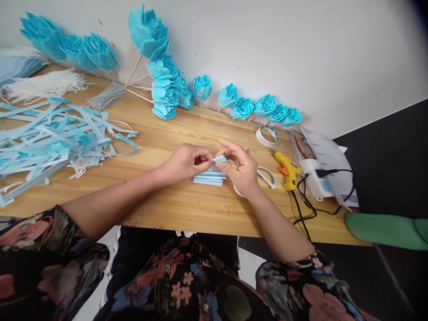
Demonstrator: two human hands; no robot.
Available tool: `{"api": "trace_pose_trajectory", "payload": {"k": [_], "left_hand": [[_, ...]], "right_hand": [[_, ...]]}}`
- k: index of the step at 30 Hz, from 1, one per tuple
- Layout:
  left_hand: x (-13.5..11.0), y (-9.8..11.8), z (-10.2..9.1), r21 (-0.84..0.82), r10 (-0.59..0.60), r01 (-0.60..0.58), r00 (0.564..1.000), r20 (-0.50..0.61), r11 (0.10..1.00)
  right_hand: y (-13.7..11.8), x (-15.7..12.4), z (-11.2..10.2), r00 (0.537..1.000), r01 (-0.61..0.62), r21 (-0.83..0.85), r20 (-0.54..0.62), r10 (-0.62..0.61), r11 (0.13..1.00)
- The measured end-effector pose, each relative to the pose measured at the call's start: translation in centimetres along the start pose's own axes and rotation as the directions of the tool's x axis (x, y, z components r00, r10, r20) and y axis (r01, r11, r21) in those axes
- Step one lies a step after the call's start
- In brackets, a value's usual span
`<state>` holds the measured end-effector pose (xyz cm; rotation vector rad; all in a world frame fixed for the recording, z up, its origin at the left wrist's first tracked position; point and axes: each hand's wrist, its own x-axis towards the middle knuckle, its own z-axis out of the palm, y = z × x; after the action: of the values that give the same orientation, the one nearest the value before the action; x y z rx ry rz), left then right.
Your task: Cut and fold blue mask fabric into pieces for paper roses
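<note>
Between my two hands is a small light-blue folded piece (220, 158), thin like paper or fabric. My left hand (185, 164) pinches its left end between thumb and fingertips. On the other side my right hand (241, 169) grips it with thumb and forefinger, the other fingers curled. Just beneath lies a neat stack of pale blue and white folded strips (209, 179) on the wooden table (160, 205). White-handled scissors (266, 177) rest beside my right hand, partly covered by it.
Blue fabric flowers on sticks (149, 33) lean along the wall. Loose blue strips (63, 138) are heaped at left. At right are a tape roll (267, 136), a yellow glue gun (287, 170), a white power strip (316, 178) with black cords, and a green object (384, 229).
</note>
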<state>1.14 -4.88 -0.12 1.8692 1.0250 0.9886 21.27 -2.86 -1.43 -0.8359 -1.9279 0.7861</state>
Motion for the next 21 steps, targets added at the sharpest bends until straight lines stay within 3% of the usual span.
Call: {"api": "trace_pose_trajectory", "payload": {"k": [8, 13, 21], "left_hand": [[-0.01, -0.05, 0.13, -0.061, 0.006, -0.003, 0.999, 0.049, 0.998], [0.25, -0.24, -0.19, -0.081, -0.044, 0.040, 0.998, -0.043, 0.996], [0.44, -0.44, -0.56, -0.129, -0.061, 0.048, 0.993, -0.099, 0.991]], "right_hand": [[-0.19, -0.13, 0.00, 0.997, -0.024, -0.087, -0.076, 0.017, 0.996], [-0.12, 0.04, -0.21, 0.997, -0.071, -0.101, -0.020, 0.069, 0.992], [-0.17, 0.18, -0.18, 0.997, -0.073, -0.160, -0.042, 0.067, 0.984]]}}
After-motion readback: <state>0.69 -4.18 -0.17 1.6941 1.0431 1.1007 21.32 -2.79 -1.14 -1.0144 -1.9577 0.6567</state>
